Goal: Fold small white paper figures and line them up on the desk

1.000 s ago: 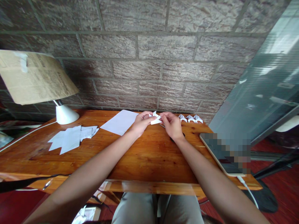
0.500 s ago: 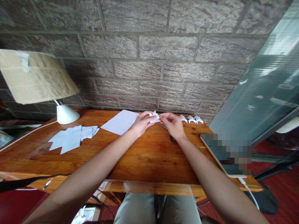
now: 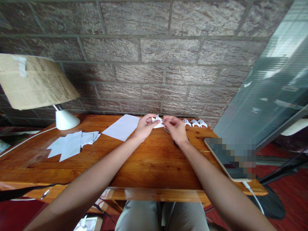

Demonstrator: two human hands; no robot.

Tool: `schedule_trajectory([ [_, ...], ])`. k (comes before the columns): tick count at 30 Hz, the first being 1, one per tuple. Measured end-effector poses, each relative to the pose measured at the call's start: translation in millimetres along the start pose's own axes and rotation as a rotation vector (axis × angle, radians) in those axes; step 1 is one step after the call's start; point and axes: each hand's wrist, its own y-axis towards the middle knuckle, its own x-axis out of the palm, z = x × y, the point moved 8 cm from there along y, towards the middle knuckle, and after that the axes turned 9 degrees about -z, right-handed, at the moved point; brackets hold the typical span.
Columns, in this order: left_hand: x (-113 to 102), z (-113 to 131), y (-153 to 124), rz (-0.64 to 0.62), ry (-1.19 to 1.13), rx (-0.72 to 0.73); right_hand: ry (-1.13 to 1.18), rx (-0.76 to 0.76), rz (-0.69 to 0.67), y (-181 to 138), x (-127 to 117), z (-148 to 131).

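Between both hands, above the back of the wooden table [image 3: 149, 163], is a small white folded paper piece [image 3: 157, 122] with pointed tips. My left hand [image 3: 145, 126] pinches its left side between thumb and fingers. At its right edge, the thumb and fingertips of my right hand [image 3: 175, 128] are closed on the paper. A dark-handled tool, possibly scissors [image 3: 166, 130], lies partly hidden under my right hand. Just right of that hand stand three similar folded paper pieces [image 3: 195, 123] in a row.
A white sheet [image 3: 121, 127] lies left of my hands, with a pile of paper pieces [image 3: 69, 144] farther left. A lamp [image 3: 67, 120] stands at the back left. A tablet [image 3: 226, 160] with a white cable lies at the right edge. Behind is a brick wall [image 3: 154, 51].
The whole view has shifted slightly. Both hands keep hold of the folded paper, and the fingers have moved only a little.
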Motion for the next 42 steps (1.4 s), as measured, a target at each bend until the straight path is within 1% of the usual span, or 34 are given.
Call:
schedule_trajectory([
  [5,-4.6,-6.6,3.4,-0.025,-0.040,-0.037,0.008,0.053,-0.181,0.7,9.1,1.7],
  [7,-5.9,-8.6,4.9,-0.051,-0.034,-0.046,0.027,0.079,-0.225,0.8,11.1,3.6],
  [10,-6.4,-8.5,6.3,-0.066,-0.008,-0.042,0.091,0.129,-0.213,2.3,8.6,10.1],
  [14,-7.4,-11.3,6.4,-0.039,0.023,-0.071,0.130,0.174,-0.196,3.9,5.8,20.0],
  [18,-8.4,-18.0,5.4,-0.043,-0.006,-0.107,0.027,0.119,-0.227,3.6,7.4,19.2],
  [20,-6.8,-21.3,4.6,-0.065,-0.037,-0.113,-0.048,0.087,-0.235,2.8,8.6,17.5],
  [23,-0.9,-26.9,2.7,-0.110,-0.123,-0.126,-0.178,0.034,-0.204,1.8,7.9,14.5],
  [26,0.1,-30.1,1.5,-0.080,-0.187,-0.129,-0.261,-0.001,-0.177,0.6,8.5,12.6],
  [28,-0.7,-32.8,1.4,-0.048,-0.236,-0.155,-0.249,-0.004,-0.184,-0.2,10.9,12.2],
  [33,-8.7,-36.8,2.9,0.038,-0.331,-0.225,-0.111,0.037,-0.251,-1.9,20.9,13.5],
  [38,-9.8,-35.2,2.9,0.010,-0.328,-0.259,-0.061,0.073,-0.258,-1.4,21.4,16.6],
  [42,-7.4,-31.3,1.7,-0.008,-0.300,-0.242,-0.074,0.068,-0.244,-0.4,17.7,15.6],
])
